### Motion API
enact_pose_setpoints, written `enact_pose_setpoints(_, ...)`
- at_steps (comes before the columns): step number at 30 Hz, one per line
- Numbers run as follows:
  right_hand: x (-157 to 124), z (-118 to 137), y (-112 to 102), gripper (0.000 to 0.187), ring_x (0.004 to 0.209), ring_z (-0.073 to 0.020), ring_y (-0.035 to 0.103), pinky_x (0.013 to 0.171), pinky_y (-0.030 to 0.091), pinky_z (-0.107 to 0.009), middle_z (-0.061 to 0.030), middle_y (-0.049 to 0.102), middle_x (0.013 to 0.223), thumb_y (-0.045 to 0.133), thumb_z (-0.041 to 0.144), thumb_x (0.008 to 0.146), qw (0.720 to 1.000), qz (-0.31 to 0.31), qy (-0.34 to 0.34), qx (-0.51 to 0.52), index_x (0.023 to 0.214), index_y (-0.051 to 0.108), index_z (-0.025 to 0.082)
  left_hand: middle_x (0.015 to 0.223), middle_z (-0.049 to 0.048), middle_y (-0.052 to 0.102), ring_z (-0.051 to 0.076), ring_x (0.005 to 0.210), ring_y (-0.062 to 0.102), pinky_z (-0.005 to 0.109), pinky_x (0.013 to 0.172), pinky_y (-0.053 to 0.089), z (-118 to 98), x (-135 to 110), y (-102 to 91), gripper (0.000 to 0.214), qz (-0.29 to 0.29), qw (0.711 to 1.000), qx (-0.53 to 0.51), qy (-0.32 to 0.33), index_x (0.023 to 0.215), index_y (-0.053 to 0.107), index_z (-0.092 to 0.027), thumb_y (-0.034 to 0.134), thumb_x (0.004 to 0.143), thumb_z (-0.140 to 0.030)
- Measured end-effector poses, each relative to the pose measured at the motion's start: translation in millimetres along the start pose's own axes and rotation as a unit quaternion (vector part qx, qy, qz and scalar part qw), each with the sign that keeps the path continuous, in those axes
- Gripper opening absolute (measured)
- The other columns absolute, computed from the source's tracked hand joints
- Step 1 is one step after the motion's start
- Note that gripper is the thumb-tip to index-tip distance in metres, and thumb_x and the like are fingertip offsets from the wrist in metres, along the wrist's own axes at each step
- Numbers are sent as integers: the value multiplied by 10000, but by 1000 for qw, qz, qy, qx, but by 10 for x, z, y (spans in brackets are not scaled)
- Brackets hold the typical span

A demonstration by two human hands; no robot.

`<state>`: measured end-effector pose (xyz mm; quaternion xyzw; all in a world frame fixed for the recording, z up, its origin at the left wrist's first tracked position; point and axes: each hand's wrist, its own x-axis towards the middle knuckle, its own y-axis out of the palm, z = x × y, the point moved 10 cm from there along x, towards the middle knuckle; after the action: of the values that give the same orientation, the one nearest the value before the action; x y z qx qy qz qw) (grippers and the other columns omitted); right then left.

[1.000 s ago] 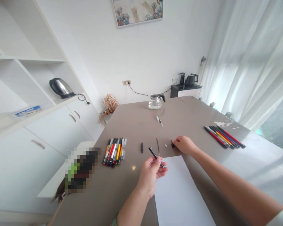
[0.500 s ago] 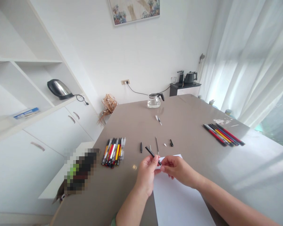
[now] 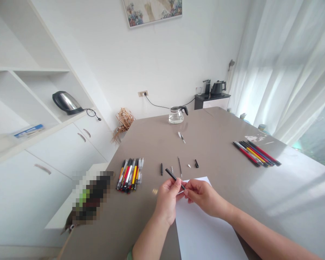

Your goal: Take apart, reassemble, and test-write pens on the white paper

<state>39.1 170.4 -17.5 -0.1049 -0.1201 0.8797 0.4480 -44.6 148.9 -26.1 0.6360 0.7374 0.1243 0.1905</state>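
In the head view, the only one I have, my left hand (image 3: 169, 196) holds a slim black pen barrel (image 3: 171, 174) between thumb and fingers, over the far left corner of the white paper (image 3: 206, 231). The barrel is tilted, and its free end points toward the far left corner of the table (image 3: 211, 126). My right hand (image 3: 203, 196) is narrow, with thumb and fingers pinched at the near end of the barrel; what exactly lies between them I cannot tell. Whether my hands rest on the paper, I cannot tell either.

Beyond the paper's far edge the small parts lie apart from each other: a short black piece (image 3: 161, 169), what looks like a spring (image 3: 172, 169), a thin refill (image 3: 180, 166), a small white tip (image 3: 189, 166) and a black clipped part (image 3: 196, 163). A bundle of pens (image 3: 130, 175) is near the table's left edge, and a row of pens (image 3: 257, 153) near its right edge.

I judge that the step in hand is work on the barrel's near end, perhaps to loosen or fit something there. The next move calls, I think, for a steady left grip and a fine, light pinch from the right.
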Motion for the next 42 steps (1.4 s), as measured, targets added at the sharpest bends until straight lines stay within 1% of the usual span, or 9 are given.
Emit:
enact_pose_setpoints(10,-5,5,-9,161,583,-108,507,529,383,-214,6,553,613,437,271,758,999,-4,-29,-22,699,551,173,711,50,599,132,634,557,270,620,446,23,6,-59,271,-26,999,-13,-24,685,555,-134,594,680,-402)
enact_pose_setpoints(16,-27,67,-253,226,538,-100,451,492,360,-209,12,510,573,429,345,774,994,-78,-45,-62,710,564,174,776,66,617,148,634,599,263,602,441,98,-10,-111,302,-46,997,36,-53,797,552,-151,588,675,-424)
enact_pose_setpoints(23,-68,203,-459,323,650,-123,495,576,412,-234,-38,550,776,422,367,790,984,-143,-102,-40,1059,503,206,607,36,583,128,498,538,249,504,428,103,-45,23,279,3,981,187,-43,693,625,-126,621,633,-398)
enact_pose_setpoints(27,-54,208,-449,240,615,-119,481,558,400,-233,-25,544,714,443,379,773,985,-135,-100,-46,886,568,208,497,-6,525,98,418,463,212,423,370,87,-68,79,242,23,970,241,-22,641,642,-144,618,633,-385)
enact_pose_setpoints(29,-15,60,-485,222,529,-102,446,507,382,-228,2,509,620,444,391,766,989,-140,-50,18,785,549,197,517,-5,540,96,420,461,212,426,370,19,-71,51,269,2,972,235,-3,764,654,-147,622,634,-380)
enact_pose_setpoints(31,31,-144,-487,212,467,-84,400,462,359,-220,21,470,575,451,393,760,979,-132,10,157,751,514,191,576,6,569,100,452,487,222,470,396,-91,-75,14,346,-26,977,209,31,910,625,-147,606,659,-384)
enact_pose_setpoints(34,86,-384,-340,145,460,-67,381,442,341,-205,16,459,601,497,318,736,916,-77,91,382,744,496,173,654,28,580,99,486,510,234,514,422,-217,-85,-22,370,-53,982,169,71,975,587,-139,538,721,-403)
enact_pose_setpoints(37,83,-470,-196,108,461,-55,375,426,322,-190,11,457,612,530,253,709,872,-37,136,469,747,503,155,667,35,572,98,478,513,234,493,426,-211,-81,-24,387,-54,985,153,66,977,577,-127,511,736,-423)
enact_pose_setpoints(42,70,-405,-164,172,444,-56,365,404,279,-192,24,448,568,521,321,731,913,-23,103,394,710,491,152,610,28,569,100,459,509,229,467,425,-113,-67,-22,404,-45,986,157,27,982,569,-120,530,719,-424)
